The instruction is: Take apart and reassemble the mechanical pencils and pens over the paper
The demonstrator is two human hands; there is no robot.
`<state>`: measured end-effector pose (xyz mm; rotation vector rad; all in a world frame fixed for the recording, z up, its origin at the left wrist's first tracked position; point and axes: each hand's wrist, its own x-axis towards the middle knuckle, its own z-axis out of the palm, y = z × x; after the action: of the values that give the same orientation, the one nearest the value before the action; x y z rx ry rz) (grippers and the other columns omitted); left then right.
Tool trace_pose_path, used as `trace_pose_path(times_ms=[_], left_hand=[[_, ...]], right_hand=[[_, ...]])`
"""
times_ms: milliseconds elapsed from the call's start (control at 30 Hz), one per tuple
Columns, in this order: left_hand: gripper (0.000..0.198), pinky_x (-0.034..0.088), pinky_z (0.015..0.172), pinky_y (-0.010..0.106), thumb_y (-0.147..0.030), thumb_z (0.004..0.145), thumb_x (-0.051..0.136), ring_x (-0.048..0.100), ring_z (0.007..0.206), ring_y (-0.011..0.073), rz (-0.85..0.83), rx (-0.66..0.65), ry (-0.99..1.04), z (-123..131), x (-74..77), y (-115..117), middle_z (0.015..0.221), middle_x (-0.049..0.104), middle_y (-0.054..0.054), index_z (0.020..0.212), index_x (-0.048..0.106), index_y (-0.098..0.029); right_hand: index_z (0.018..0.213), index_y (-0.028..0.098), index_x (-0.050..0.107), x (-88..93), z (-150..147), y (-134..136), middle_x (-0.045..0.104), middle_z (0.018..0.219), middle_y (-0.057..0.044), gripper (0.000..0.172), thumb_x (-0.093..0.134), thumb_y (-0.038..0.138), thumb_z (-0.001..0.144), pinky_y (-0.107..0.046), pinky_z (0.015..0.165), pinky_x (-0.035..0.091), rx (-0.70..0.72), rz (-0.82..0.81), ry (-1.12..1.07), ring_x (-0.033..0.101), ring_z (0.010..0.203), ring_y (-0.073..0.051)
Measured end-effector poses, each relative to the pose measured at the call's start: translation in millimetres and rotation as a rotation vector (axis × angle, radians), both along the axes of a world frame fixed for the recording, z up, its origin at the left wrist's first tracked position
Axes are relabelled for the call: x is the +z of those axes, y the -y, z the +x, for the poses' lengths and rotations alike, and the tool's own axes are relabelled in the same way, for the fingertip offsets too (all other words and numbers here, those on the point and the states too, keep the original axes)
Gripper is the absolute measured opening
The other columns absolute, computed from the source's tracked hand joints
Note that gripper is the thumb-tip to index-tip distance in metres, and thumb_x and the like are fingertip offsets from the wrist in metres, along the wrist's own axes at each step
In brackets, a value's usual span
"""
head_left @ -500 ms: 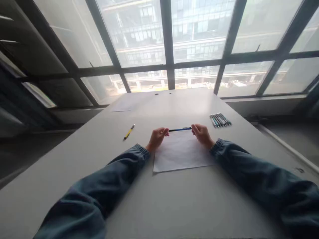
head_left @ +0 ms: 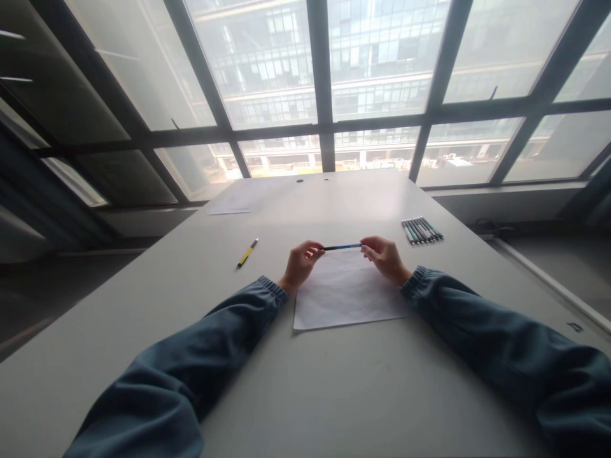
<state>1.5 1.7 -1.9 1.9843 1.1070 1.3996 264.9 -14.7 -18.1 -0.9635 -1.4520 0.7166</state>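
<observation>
A blue and black pen is held level just above the far edge of a white sheet of paper. My left hand pinches its left end with closed fingers. Its right end is pinched by my right hand. Both forearms in blue-grey sleeves rest on the grey table, one on each side of the sheet.
A row of several pens lies to the right of my right hand. A yellow pen lies alone to the left. Another sheet of paper sits at the table's far left, near the window wall.
My hands have come a little closer together along the pen, so less of it shows between them. The paper and the other pens have not moved.
</observation>
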Motion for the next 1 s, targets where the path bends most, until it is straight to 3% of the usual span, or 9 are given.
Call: trace_pose_path(times_ms=[233, 467, 1000], left_hand=[[0.024, 0.056, 0.064, 0.029, -0.039, 0.081, 0.079, 0.07, 0.067, 0.0177, -0.008, -0.047, 0.026, 2, 1.2, 3, 0.078, 0.076, 0.005, 0.089, 0.075, -0.017], [0.024, 0.056, 0.067, 0.03, -0.039, 0.087, 0.072, 0.07, 0.067, 0.0172, -0.03, -0.038, -0.003, 1, 2.4, 3, 0.08, 0.078, 0.006, 0.092, 0.074, -0.016], [0.028, 0.045, 0.064, 0.025, -0.035, 0.096, 0.055, 0.058, 0.063, 0.0133, 0.112, 0.004, -0.239, -1, 5.2, 6, 0.069, 0.068, 0.001, 0.079, 0.069, -0.018]], right_hand=[[0.096, 0.015, 0.074, -4.6, 1, -3, 0.068, 0.067, -0.004, 0.044, 0.077, 0.056, 0.078, -0.027, 0.05, 0.047, 0.001, -0.031, 0.003, 0.059, 0.055, -0.014], [0.07, 0.017, 0.067, 3.8, -1, 6, 0.062, 0.058, -0.002, 0.044, 0.064, 0.056, 0.09, -0.026, 0.051, 0.042, 0.014, 0.005, 0.092, 0.054, 0.052, -0.013], [0.061, 0.018, 0.061, 9.6, -2, 11, 0.056, 0.051, 0.001, 0.049, 0.06, 0.056, 0.092, -0.026, 0.052, 0.038, 0.005, -0.018, 0.155, 0.05, 0.049, -0.012]])
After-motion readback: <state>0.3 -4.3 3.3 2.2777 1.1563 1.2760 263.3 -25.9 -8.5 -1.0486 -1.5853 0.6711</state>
